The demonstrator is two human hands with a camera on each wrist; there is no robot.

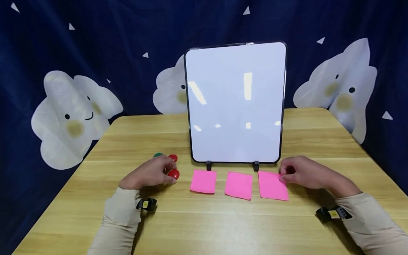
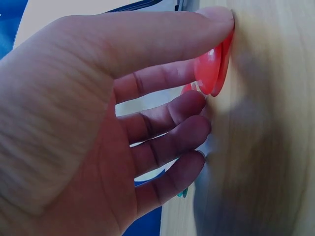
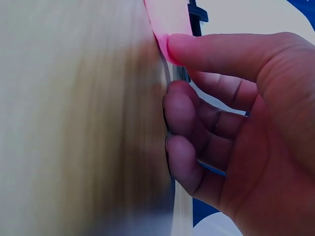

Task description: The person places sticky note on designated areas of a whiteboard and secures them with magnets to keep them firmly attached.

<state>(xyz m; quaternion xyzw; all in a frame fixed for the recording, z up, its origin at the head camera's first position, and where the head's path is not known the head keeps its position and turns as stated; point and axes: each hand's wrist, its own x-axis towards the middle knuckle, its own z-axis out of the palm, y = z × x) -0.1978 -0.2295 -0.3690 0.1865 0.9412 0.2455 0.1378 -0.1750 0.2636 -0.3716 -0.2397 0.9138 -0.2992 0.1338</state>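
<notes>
My left hand [image 1: 152,173] is low over the left part of the table, its thumb and index finger pinching a red round magnet [image 1: 174,174] at the edges. In the left wrist view this magnet [image 2: 211,71] shows between thumb and index finger. A second red magnet [image 1: 173,158] and a green one [image 1: 157,155] lie just beyond that hand, partly hidden by it. My right hand [image 1: 304,172] pinches the right edge of the rightmost pink sticky note [image 1: 272,186]. In the right wrist view the thumb presses on the note's corner [image 3: 170,22].
A whiteboard [image 1: 236,106] stands upright on black feet [image 1: 208,165] behind the notes. Two more pink sticky notes, a left one [image 1: 203,182] and a middle one [image 1: 238,186], lie in front of it on the wooden table [image 1: 204,226]. A dark blue curtain [image 1: 127,28] hangs behind.
</notes>
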